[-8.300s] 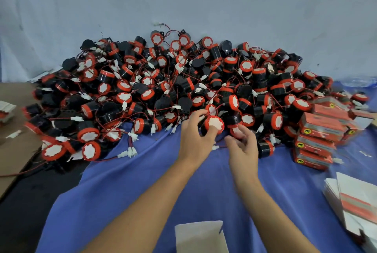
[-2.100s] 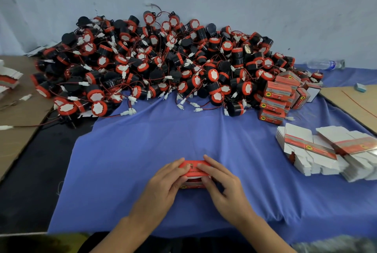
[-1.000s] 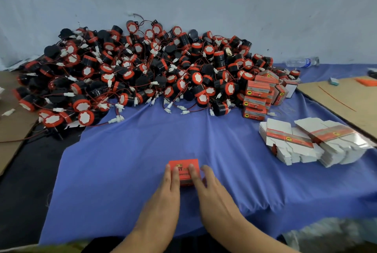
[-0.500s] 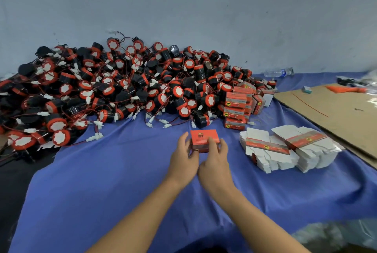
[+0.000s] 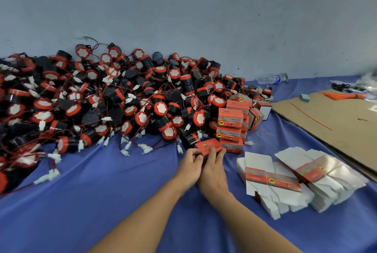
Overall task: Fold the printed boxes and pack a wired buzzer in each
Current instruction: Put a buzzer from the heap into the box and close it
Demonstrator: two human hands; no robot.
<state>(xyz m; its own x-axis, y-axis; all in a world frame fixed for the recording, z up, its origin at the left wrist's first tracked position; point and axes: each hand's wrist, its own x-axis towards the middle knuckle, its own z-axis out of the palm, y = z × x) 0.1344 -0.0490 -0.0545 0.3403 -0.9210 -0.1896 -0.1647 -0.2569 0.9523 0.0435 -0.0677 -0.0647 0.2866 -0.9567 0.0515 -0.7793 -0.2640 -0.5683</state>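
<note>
Two hands [image 5: 189, 168] [image 5: 214, 173], one box [image 5: 208, 146], two flat-box stacks [image 5: 271, 183] [image 5: 318, 173], one bottle [image 5: 271, 78], uncountable buzzers [image 5: 122, 105].

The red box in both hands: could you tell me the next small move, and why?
Probably set the red box against the stack of packed boxes and let go: it looks closed, the left hand and right hand both grip it, and the stack stands just beyond.

I saw a closed red printed box [image 5: 208, 146] tilted, pinched by the left hand [image 5: 190, 163] and right hand [image 5: 213, 168], just beside a stack of finished boxes [image 5: 231, 124]. Black-and-red wired buzzers [image 5: 114, 101] lay heaped behind; flat box blanks [image 5: 271, 179] sat in 2 piles to the right.
</note>
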